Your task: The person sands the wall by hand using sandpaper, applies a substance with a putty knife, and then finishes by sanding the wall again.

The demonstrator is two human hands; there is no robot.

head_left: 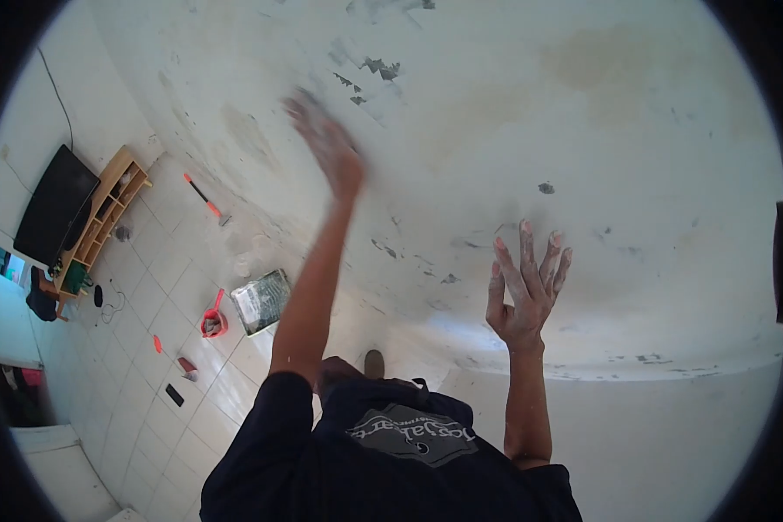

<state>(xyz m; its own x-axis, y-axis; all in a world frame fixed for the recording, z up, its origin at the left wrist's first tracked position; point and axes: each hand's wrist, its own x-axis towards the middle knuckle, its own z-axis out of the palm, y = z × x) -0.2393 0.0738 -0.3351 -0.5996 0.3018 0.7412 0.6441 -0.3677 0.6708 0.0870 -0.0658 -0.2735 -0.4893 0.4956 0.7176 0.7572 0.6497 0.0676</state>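
A white wall [461,104] with patches of peeled paint and tan stains stands in front of me. My left hand [326,143], blurred by motion and dusted with white, is stretched out flat against its upper left part and holds nothing. Lower on the right, my right hand [526,291] is spread with fingers apart, its fingertips close to the wall and coated in whitish powder. Dark peeled spots [379,69] show above the left hand, and a small grey chip mark [545,188] lies above the right fingertips.
On the tiled floor [161,261] at left are a scraper with an orange-and-black handle [204,196], a red dipper [210,325], a rectangular tray [254,304], a red-handled tool [186,369] and a black phone [174,395]. Beyond stand a television [56,204] and a wooden stand [87,248].
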